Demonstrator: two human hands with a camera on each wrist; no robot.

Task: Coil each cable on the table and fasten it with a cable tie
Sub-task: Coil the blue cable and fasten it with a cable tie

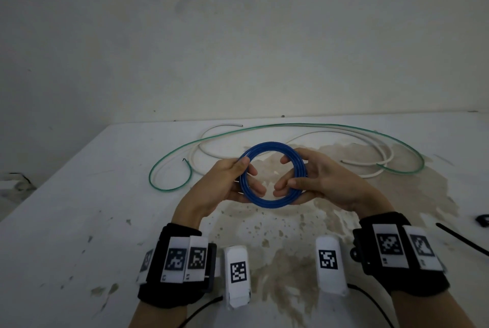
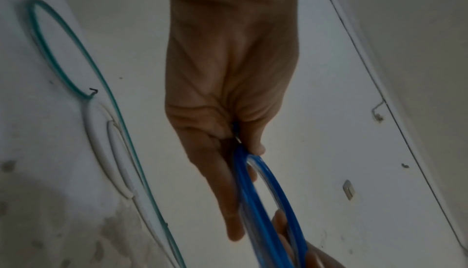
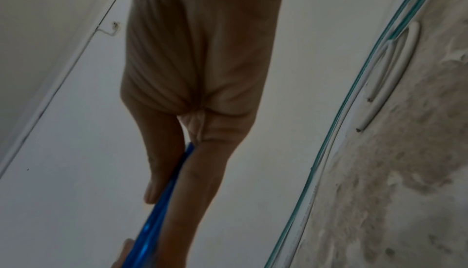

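Observation:
A blue cable wound into a round coil (image 1: 270, 146) is held above the middle of the white table (image 1: 79, 195). My left hand (image 1: 246, 169) pinches its left side, thumb on top and fingers underneath. My right hand (image 1: 293, 178) holds the right side with thumb and fingers round the strands. In the left wrist view the left hand (image 2: 235, 136) grips the blue coil (image 2: 268, 212). The right wrist view shows the right hand (image 3: 182, 152) with the blue coil (image 3: 157, 216) between thumb and fingers. No tie shows on the coil.
A loose green cable (image 1: 291, 124) and a loose white cable (image 1: 390, 155) sprawl across the far half of the table, near the wall. A black cable tie (image 1: 460, 240) lies at the right edge. A brown stain covers the table's middle.

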